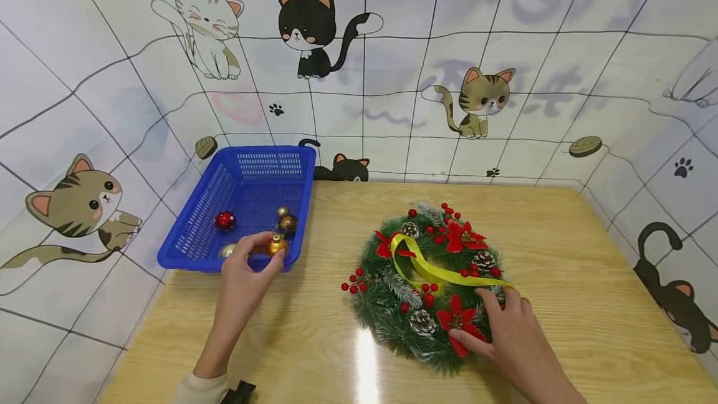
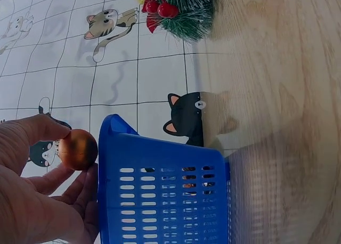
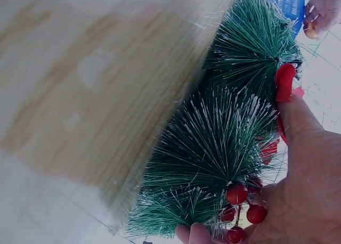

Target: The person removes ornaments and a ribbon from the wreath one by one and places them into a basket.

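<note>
In the head view, my left hand (image 1: 247,276) pinches a shiny gold Christmas ball (image 1: 276,245) between thumb and fingers, over the front right corner of the blue plastic basket (image 1: 308,195). The left wrist view has the same ball (image 2: 78,149) just beside the basket rim. On the right, my right hand (image 1: 516,338) grips the near right side of a green Christmas wreath (image 1: 387,320), its thumb against a red cloth flower (image 1: 457,320). A yellow ribbon (image 1: 434,272) lies loosely across the wreath, which also bears pine cones and red berries.
Inside the basket lie a red ball (image 1: 225,221), a brown ball (image 1: 288,224), a small gold ball (image 1: 283,211) and a pale ball (image 1: 227,250). A cat-printed sheet (image 1: 392,67) hangs behind and beside the wooden table (image 1: 561,235).
</note>
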